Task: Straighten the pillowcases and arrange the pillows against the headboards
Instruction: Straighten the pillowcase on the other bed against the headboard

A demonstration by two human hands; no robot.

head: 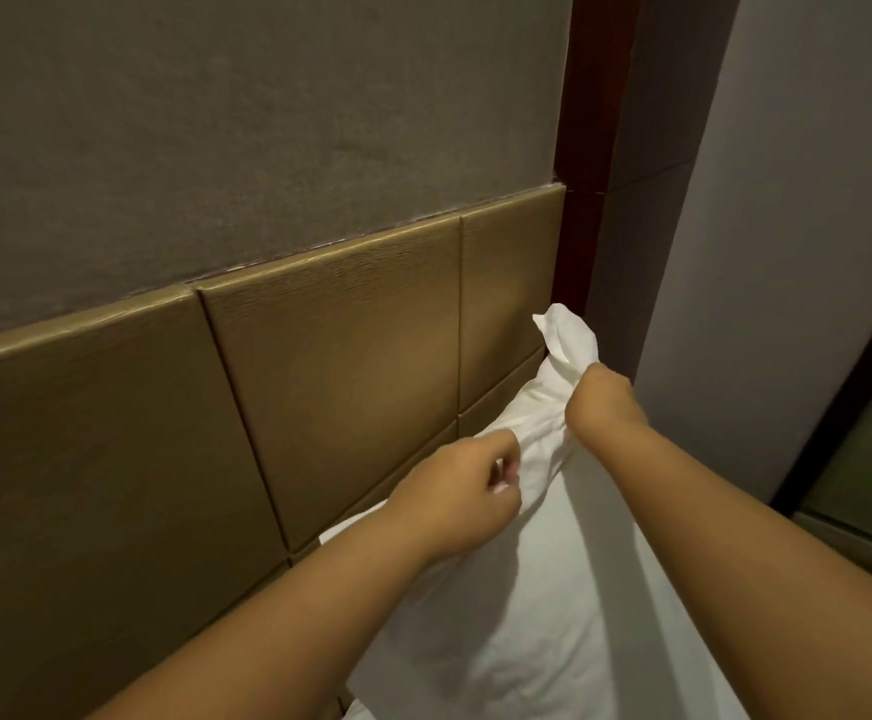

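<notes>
Checking the feed: white pillow [553,605] sits at the right-hand end of the headboard [340,387], upper end right by the tan padded panels. Can't tell if it actually touches them. Both hands are on that upper end.

The right hand [605,402] is at the very top of the pillow, closed round a bunched-up bit of cloth. The loose pillowcase corner [566,335] pokes up out of the fist, in front of the foot of the dark red wood trim [597,122]. Fingers are hidden behind the back of the hand, but the cloth gathers tight into it.

The left hand [467,491] is lower & further left, on the pillow's left edge by the headboard. Fingers curled, pinching a fold; a sliver of white shows btw thumb & fingers. Cloth runs in creases from one hand to the other.

Both forearms are bare, coming in from the bottom of the view. Pillow body lies below & btw them, w/ the right forearm crossing its right side.

Above the headboard: grey textured wall covering [216,122]. Right of the trim: plain pale wall [797,226].
</notes>
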